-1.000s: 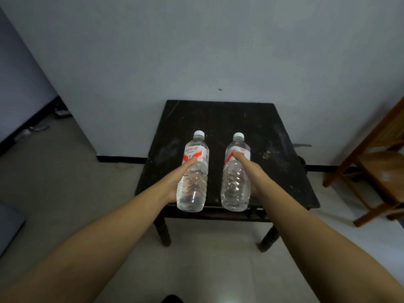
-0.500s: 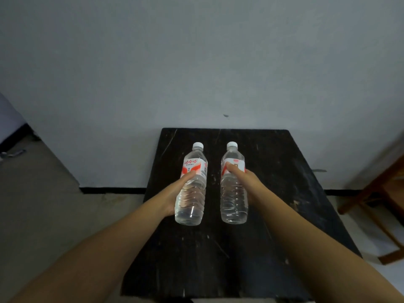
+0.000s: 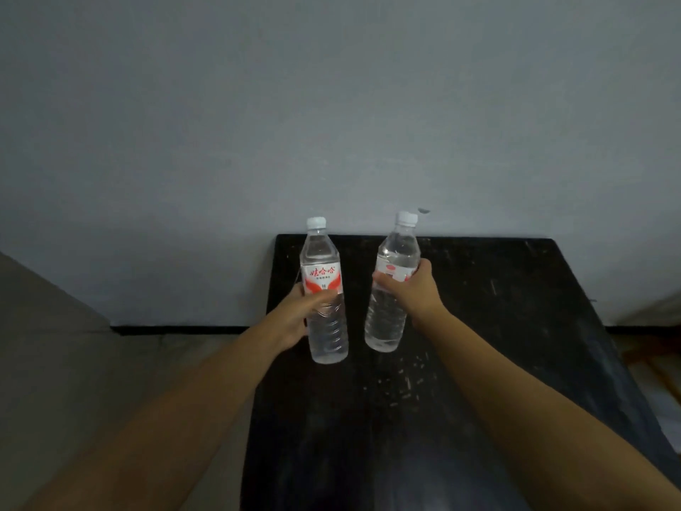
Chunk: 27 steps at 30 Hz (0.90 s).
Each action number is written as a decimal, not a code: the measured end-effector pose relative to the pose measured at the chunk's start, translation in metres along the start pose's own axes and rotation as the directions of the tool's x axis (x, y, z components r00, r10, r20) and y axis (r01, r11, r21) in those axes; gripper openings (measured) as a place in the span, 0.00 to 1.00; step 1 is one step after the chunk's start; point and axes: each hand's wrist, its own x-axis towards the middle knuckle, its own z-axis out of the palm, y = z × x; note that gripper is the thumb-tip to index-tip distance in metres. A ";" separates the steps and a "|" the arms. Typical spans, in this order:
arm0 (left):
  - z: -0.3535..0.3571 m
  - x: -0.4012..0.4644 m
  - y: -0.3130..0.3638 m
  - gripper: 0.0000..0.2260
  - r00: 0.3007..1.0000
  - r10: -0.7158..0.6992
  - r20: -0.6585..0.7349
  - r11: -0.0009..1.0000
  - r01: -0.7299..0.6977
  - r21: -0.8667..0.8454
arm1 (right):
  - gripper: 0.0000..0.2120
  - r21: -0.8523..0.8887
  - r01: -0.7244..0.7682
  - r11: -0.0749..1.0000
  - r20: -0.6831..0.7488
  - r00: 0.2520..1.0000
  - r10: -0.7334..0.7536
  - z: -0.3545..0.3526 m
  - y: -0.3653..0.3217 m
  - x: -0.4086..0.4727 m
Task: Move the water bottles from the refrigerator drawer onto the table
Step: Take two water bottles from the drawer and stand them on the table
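I hold two clear water bottles with white caps and red-and-white labels over a black table (image 3: pixel 497 326). My left hand (image 3: pixel 294 311) grips the left bottle (image 3: pixel 326 289) at its middle; it is upright, above the table's left edge. My right hand (image 3: pixel 412 289) is wrapped around the right bottle (image 3: pixel 392 285) at the label; it leans a little to the right, over the table's far part. Whether either bottle's base touches the tabletop I cannot tell. The refrigerator drawer is out of view.
The black table stands against a pale grey wall (image 3: pixel 331 123) with a black skirting strip (image 3: pixel 177 330). Grey floor (image 3: pixel 73 363) lies to the left of the table. A blurred brown wooden piece (image 3: pixel 648 363) shows at the right edge.
I have come closer to the table. Both bottles have moved forward toward the table's far part and spread apart; the right one now tilts.
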 end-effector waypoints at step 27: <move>-0.051 0.162 0.060 0.35 0.826 0.518 -0.221 0.822 -0.410 0.396 | 0.36 0.005 0.271 0.963 -0.076 0.960 -0.270 0.099 -0.023 0.154</move>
